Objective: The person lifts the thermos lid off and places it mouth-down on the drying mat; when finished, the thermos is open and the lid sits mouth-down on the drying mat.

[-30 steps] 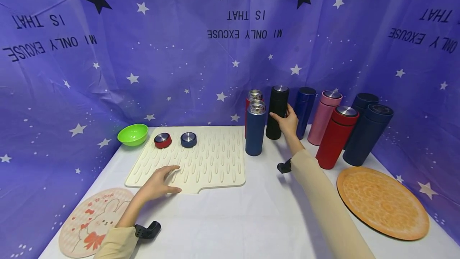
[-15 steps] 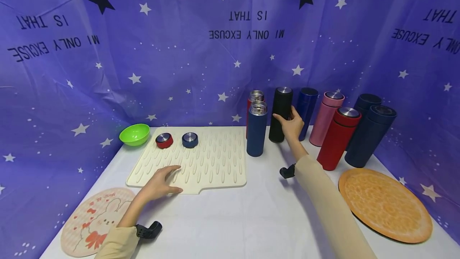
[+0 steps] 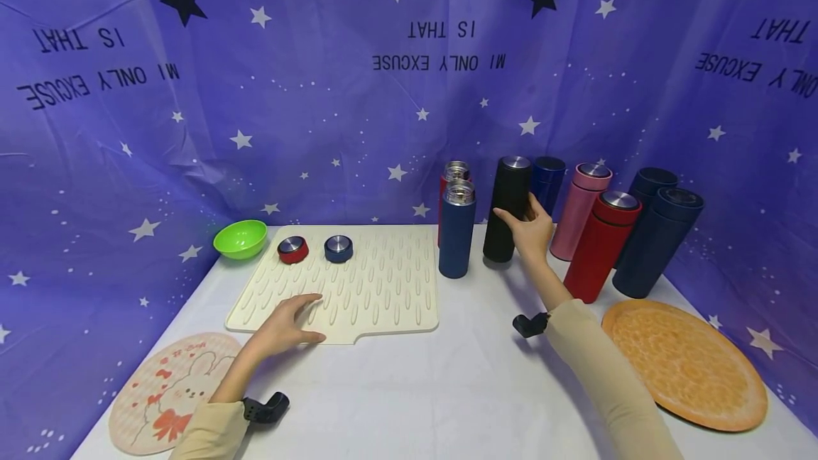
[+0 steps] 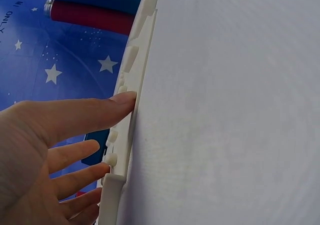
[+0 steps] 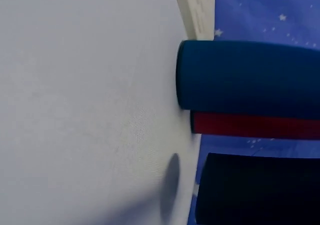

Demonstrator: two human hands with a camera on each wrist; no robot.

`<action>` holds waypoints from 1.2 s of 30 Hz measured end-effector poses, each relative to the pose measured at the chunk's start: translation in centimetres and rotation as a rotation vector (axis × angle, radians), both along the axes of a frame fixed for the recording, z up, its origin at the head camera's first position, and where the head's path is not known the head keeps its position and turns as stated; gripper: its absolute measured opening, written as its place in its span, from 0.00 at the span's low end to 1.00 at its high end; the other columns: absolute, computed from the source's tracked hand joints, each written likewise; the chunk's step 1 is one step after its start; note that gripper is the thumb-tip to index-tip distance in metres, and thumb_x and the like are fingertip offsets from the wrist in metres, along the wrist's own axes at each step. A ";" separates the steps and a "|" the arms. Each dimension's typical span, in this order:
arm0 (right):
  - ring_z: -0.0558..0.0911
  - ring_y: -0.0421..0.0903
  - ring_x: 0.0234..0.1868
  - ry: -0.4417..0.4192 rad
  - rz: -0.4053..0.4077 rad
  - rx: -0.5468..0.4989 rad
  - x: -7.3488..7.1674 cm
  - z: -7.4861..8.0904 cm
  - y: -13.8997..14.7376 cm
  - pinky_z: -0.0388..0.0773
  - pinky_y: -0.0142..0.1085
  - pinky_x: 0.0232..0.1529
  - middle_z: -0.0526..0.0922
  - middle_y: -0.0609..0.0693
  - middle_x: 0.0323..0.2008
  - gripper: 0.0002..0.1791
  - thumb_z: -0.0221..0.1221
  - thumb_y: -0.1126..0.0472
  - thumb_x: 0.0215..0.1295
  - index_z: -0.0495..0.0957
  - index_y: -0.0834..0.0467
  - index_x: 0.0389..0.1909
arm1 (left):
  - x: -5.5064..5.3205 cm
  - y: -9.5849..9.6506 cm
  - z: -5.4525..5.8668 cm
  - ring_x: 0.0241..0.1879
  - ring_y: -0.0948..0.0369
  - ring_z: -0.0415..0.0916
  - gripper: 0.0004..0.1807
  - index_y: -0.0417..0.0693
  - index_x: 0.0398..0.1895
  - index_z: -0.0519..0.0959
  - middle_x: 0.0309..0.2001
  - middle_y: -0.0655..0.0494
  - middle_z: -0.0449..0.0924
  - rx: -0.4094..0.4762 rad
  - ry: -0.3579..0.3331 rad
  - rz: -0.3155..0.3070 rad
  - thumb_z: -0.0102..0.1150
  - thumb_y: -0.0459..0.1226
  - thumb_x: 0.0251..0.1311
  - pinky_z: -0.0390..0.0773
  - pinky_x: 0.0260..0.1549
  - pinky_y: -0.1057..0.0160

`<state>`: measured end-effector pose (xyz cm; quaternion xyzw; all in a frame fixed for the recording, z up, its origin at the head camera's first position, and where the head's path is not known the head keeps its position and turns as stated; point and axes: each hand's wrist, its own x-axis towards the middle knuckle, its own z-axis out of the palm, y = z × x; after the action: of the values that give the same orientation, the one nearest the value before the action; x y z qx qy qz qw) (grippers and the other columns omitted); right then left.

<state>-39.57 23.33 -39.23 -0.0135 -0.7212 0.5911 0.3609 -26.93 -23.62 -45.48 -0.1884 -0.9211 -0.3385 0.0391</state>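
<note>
My right hand (image 3: 535,233) grips a black thermos (image 3: 509,197) with a steel-topped lid, thumb on its near side. In the right wrist view its base stands a little off the white tabletop, above a shadow. Left of it stand a blue thermos (image 3: 456,240) and, partly hidden behind, a red thermos (image 5: 255,125), both without lids. On the cream drying mat (image 3: 383,297) lie a red lid (image 3: 293,250) and a blue lid (image 3: 339,249). My left hand (image 3: 281,329) hovers at the mat's front edge, fingers and thumb spread apart, holding nothing.
Lidded thermoses crowd the right: a dark blue one (image 3: 549,172), a pink one (image 3: 580,215), a red one (image 3: 597,258) and a navy one (image 3: 658,250). A round orange mat (image 3: 686,368) lies in front. At left are a green bowl (image 3: 240,241) and a rabbit placemat (image 3: 179,396).
My right hand has brought the black thermos toward me and slightly right, away from the back curtain, so it now covers part of the dark blue thermos. The left hand stays put.
</note>
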 end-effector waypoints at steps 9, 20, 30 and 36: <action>0.75 0.52 0.60 -0.014 0.038 -0.016 4.1 1.1 0.4 0.72 0.40 0.59 0.73 0.57 0.61 0.46 0.77 0.54 0.44 0.69 0.60 0.66 | -0.1 0.4 0.1 0.62 0.33 0.60 0.42 0.33 0.62 0.70 0.61 0.33 0.70 0.004 0.005 -0.003 0.77 0.40 0.42 0.58 0.62 0.35; 0.77 0.50 0.58 -0.091 0.080 0.125 10.1 2.4 0.1 0.74 0.39 0.57 0.76 0.53 0.60 0.46 0.76 0.51 0.46 0.68 0.56 0.67 | 0.1 0.5 0.5 0.62 0.33 0.60 0.43 0.34 0.62 0.70 0.61 0.34 0.69 -0.015 -0.010 0.007 0.77 0.40 0.42 0.58 0.61 0.34; 0.79 0.49 0.56 -0.010 0.192 0.232 13.2 2.5 -1.1 0.73 0.37 0.57 0.78 0.51 0.58 0.41 0.76 0.58 0.46 0.72 0.54 0.65 | 0.1 0.6 0.4 0.62 0.34 0.61 0.43 0.34 0.62 0.70 0.61 0.34 0.70 -0.004 0.017 -0.003 0.78 0.40 0.41 0.59 0.61 0.35; 0.78 0.54 0.56 0.007 0.222 0.316 15.5 3.8 -2.9 0.73 0.42 0.57 0.77 0.57 0.58 0.41 0.76 0.66 0.45 0.72 0.63 0.63 | 0.1 1.4 1.9 0.61 0.36 0.63 0.40 0.37 0.63 0.70 0.61 0.37 0.71 0.008 0.074 -0.032 0.76 0.40 0.45 0.62 0.60 0.36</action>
<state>-24.05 20.43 -35.42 0.1253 -0.8007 0.5069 0.2937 -26.82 -22.19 -43.62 -0.2154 -0.9145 -0.3356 0.0684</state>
